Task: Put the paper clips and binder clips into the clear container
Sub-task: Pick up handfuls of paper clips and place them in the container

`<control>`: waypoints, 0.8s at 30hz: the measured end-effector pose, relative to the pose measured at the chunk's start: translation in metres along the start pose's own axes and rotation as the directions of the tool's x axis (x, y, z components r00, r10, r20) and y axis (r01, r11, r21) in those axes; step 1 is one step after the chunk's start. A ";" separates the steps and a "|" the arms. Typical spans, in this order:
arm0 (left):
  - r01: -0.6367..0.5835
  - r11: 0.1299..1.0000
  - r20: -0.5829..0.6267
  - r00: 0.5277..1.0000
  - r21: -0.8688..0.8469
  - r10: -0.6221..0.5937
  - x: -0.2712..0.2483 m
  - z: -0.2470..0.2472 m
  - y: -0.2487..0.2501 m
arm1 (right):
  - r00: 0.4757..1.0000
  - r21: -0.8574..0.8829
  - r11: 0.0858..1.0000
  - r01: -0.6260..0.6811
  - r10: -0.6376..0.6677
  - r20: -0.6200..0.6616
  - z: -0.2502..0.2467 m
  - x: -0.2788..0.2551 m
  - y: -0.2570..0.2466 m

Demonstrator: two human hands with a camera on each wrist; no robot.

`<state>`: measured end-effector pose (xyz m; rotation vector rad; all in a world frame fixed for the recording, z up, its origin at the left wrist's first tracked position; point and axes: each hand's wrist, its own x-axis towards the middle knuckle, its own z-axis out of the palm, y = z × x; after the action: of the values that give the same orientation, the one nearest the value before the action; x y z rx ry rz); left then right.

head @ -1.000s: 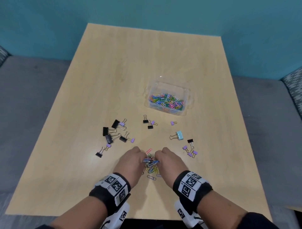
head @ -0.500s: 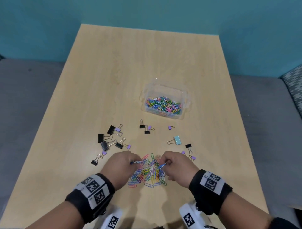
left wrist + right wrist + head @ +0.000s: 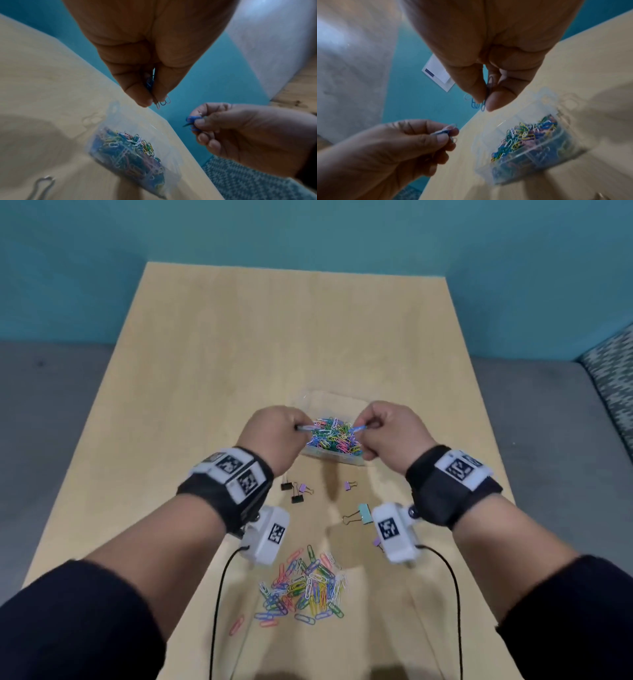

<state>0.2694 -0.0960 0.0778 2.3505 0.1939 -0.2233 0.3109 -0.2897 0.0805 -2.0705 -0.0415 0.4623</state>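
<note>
Over the clear container [image 3: 310, 451], my left hand [image 3: 274, 436] and right hand [image 3: 390, 433] each pinch paper clips [image 3: 162, 103], poised to drop them in.

The table [image 3: 212, 378] has a light wood-grain top and fills the centre of the head view. The wall [image 3: 308, 227] behind it, at 12 o'clock, is teal. Grey floor [image 3: 51, 405] lies at 9 o'clock and at 3 o'clock of the table. A patterned cushion [image 3: 613, 361] sits at the 3 o'clock edge. In the right wrist view, a white card [image 3: 436, 73] with a dark blue block is on the wall.
</note>
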 end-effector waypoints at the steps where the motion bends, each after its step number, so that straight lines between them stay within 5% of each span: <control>1: -0.011 0.999 0.003 1.000 0.034 0.011 0.009 0.003 0.005 | 1.000 -0.044 0.999 0.011 -0.012 -0.015 0.001 0.009 -0.002; 7: -0.104 0.962 0.056 0.994 0.254 0.092 -0.001 0.009 -0.007 | 0.998 -0.564 0.823 0.061 -0.048 0.038 0.002 0.004 0.006; 9: -0.117 0.964 0.050 0.993 0.237 0.108 -0.031 0.011 -0.024 | 0.987 -0.560 0.814 0.155 -0.147 0.060 0.007 -0.026 0.019; 12: -0.202 0.943 0.153 0.974 0.263 0.166 -0.092 0.030 -0.055 | 0.951 -0.604 0.746 0.281 -0.129 0.282 0.029 -0.082 0.050; 16: -0.467 0.781 0.401 0.864 0.414 0.304 -0.142 0.075 -0.094 | 0.844 -0.628 0.614 0.478 -0.125 0.521 0.066 -0.137 0.086; 21: -0.538 0.684 0.534 0.807 0.493 0.250 -0.159 0.104 -0.120 | 0.817 -0.708 0.445 0.548 -0.104 0.567 0.089 -0.151 0.108; 24: -0.577 0.688 0.477 0.799 0.439 0.366 -0.173 0.088 -0.120 | 0.779 -0.672 0.426 0.606 -0.145 0.610 0.087 -0.166 0.107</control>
<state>0.0673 -0.0858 -0.0279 2.7833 -0.7820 -0.4923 0.1105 -0.3101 0.0024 -2.7124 -1.2977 0.7298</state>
